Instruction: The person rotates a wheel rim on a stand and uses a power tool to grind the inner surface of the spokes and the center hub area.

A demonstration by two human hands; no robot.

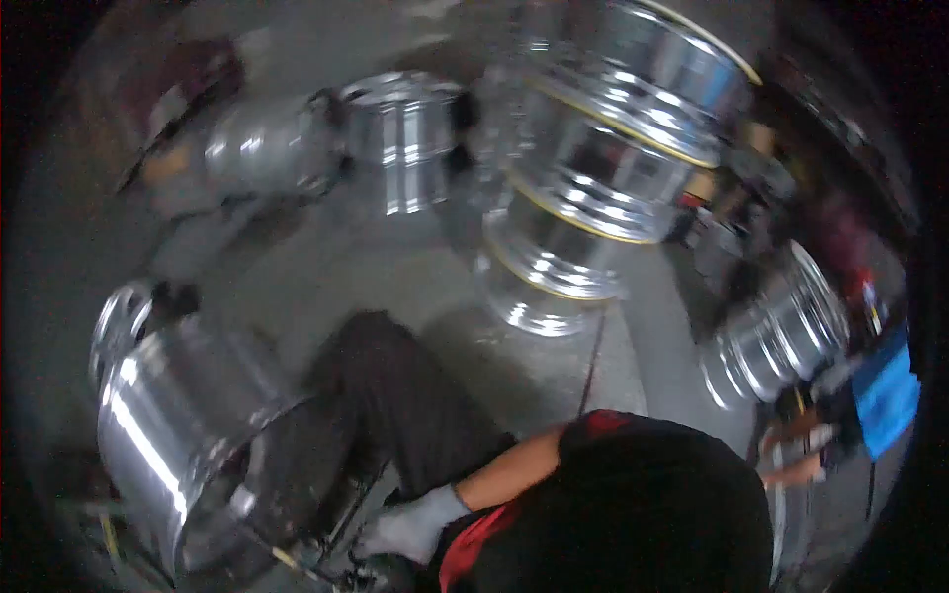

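The picture is smeared by motion. My right hand (410, 529), in a light grey glove, is low in the middle, with the bare forearm running up to a black sleeve. Its fingers look closed around something dark near a thin rod; the thing itself is too blurred to name. To the left a large polished metal wheel rim (163, 435) lies on its side, its opening toward my legs. A pale patch (242, 499) shows by that opening, possibly my left hand in a glove, but I cannot make it out. A thin stick with a yellowish part (285, 557) lies between.
A tall stack of shiny rims (593, 148) with yellow edging stands ahead. More rims stand at the back (400, 128), lie at the far left (267, 148) and lean at the right (781, 331). Another person's hand (796, 455) shows at the right, near blue cloth (885, 395).
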